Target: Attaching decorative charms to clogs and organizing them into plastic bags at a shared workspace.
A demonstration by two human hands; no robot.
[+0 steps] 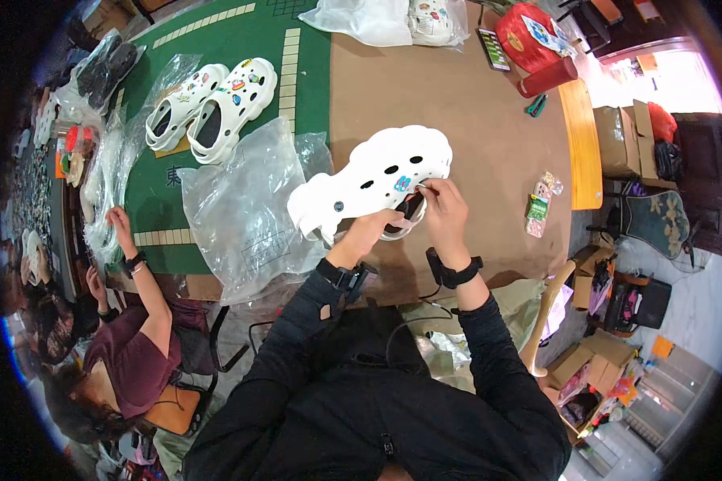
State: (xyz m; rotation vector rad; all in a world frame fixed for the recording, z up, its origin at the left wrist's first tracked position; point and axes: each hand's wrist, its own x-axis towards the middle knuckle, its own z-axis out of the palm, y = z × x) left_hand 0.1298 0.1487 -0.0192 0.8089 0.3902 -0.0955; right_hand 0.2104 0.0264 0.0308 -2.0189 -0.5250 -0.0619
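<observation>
A white clog [351, 186] with a bumpy sole edge and round holes is tilted on its side above the table. My left hand [367, 236] is closed round its near side, by the opening. At the opening's right edge, the fingers of my right hand [444, 215] are pinched on the clog's rim; whatever may be between the fingertips is hidden. Just left of them a blue charm [403, 183] sits on the upper, and a small dark round charm [338, 206] shows farther left. A clear plastic bag [241, 212] lies flat beside the clog.
Charm-covered white clogs [239, 100] stand on the green mat [208, 48]. Bagged clogs [431, 22] lie at the back. A phone [494, 50], red bottle [547, 78], green cutter [536, 106] and pink package [538, 207] are at right. Another person [140, 337] works at left.
</observation>
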